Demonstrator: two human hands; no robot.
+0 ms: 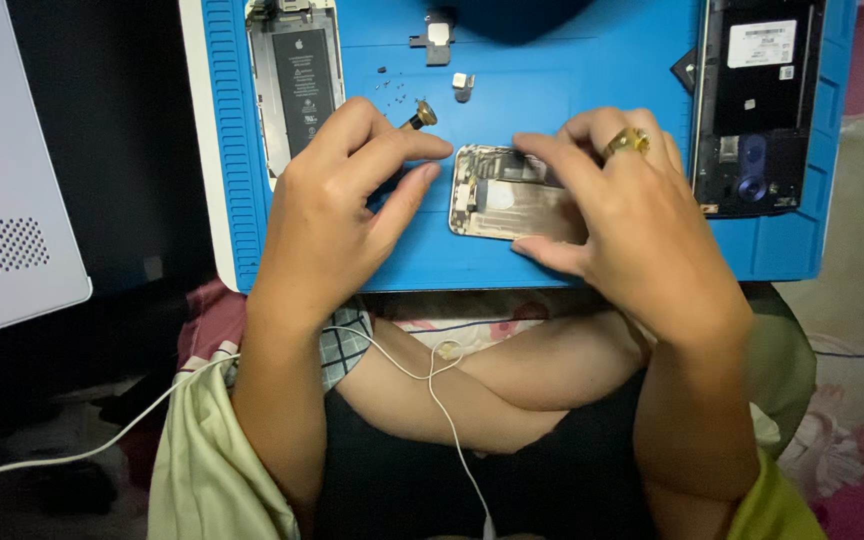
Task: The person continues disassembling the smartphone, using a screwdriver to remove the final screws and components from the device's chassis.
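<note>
hands working on an opened phone shell on the blue mat

left hand is curling around a small screwdriver, fingers closed on it, its gold end poking out above the knuckles. right hand, wearing a gold ring, is lying half-open over the phone shell, fingertips pressing on its top edge and thumb under its near edge. the shell is sitting near the near edge of the blue mat, about midway along. an opened phone with battery is lying at the far left corner, a dark phone body along the right edge. tiny screws are lying scattered just beyond the left hand.
</note>
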